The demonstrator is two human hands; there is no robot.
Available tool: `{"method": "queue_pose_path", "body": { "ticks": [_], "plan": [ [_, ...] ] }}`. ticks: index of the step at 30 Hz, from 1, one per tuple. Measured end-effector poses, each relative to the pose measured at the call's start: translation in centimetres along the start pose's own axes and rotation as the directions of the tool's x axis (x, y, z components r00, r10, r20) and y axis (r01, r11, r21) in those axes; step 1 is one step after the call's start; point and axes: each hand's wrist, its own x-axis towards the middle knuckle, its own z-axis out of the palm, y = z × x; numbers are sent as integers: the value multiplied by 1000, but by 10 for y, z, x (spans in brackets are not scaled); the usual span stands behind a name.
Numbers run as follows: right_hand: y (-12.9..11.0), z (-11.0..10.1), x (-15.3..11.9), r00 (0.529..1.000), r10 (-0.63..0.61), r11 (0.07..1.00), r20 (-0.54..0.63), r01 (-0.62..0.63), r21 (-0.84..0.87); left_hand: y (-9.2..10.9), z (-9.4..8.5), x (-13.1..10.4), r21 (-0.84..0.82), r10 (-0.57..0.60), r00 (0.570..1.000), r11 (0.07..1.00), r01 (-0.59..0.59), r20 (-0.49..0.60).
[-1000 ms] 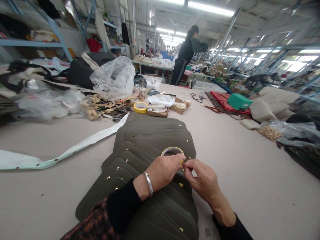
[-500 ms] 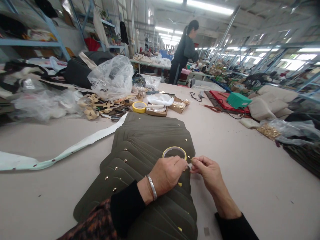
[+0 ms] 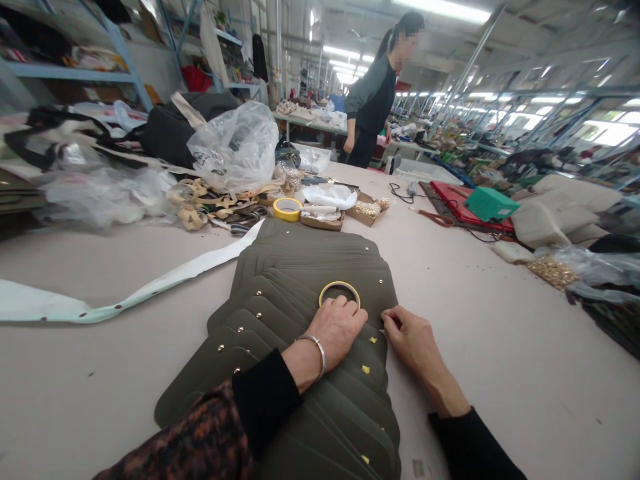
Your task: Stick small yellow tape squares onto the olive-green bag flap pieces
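Dark olive panels (image 3: 300, 267) lie in an overlapping, fanned stack on the table, with small gold studs along their edges. Several small yellow tape pieces (image 3: 366, 369) stick to the right side of the stack. My left hand (image 3: 337, 333), with a silver bracelet at the wrist, rests over the panels, its fingers closed on a narrow roll of yellow tape (image 3: 339, 285) that stands up behind the knuckles. My right hand (image 3: 413, 337) pinches thumb and forefinger together at the right edge of an upper panel. Whatever lies between those fingertips is too small to make out.
Beyond the stack are another yellow tape roll (image 3: 287, 209), small boxes of gold hardware (image 3: 367, 208) and plastic bags (image 3: 235, 147). A pale strip (image 3: 165, 283) runs left. On the right sit a green box (image 3: 491, 203) and a red board (image 3: 457, 200). A person (image 3: 373, 100) stands behind the table.
My left hand has drawn slightly left, away from my right hand, with the tape roll. The right fingertips now meet the panel edge. The person behind has turned and lowered an arm.
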Motion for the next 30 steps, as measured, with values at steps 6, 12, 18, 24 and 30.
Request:
{"method": "queue_pose_path", "body": {
  "ticks": [6, 12, 18, 24, 30],
  "plan": [
    [4, 5, 4, 999, 36, 996, -39, -39, -85, -1, 1, 0, -13, -2, 1000, 1000, 2, -1],
    [14, -10, -2, 992, 76, 994, -103, -67, 91, -1, 4, 1, -20, -1, 999, 1000, 0, -48],
    [15, -8, -7, 921, -388, 914, 14, 387, -118, -2, 1, 1, -41, 2, 998, 999, -5, -61],
    [9, -2, 16, 987, -94, 976, 133, 117, -181, -6, -6, -3, -110, 52, 989, 992, -67, -139],
    [-4, -18, 8, 960, -69, 988, 272, 104, -117, -12, -7, -8, -198, 67, 972, 974, -113, -226]
  ]
}}
